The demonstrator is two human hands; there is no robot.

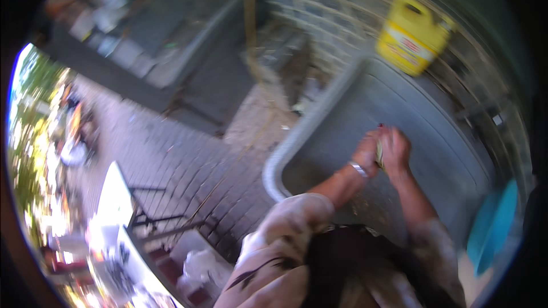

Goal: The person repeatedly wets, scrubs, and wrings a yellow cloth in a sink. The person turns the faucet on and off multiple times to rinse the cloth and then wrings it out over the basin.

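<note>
My left hand [367, 152], with a silvery band at its wrist, and my right hand [394, 147] are pressed together. Between them is a small yellow-green item [379, 154], too blurred and covered to name. Both hands are above the inside of a large grey tub [295, 141], which has a thick rounded rim. Brownish bits show on the tub's near inner side. The fingers largely hide what they hold.
A yellow plastic jug [406, 36] with a label stands at the tub's far edge by a block wall [325, 4]. Teal plastic basins [492, 229] lie at the right. Brick paving [184, 162], a white-topped table [115, 194] and a dark counter [111, 75] are leftward.
</note>
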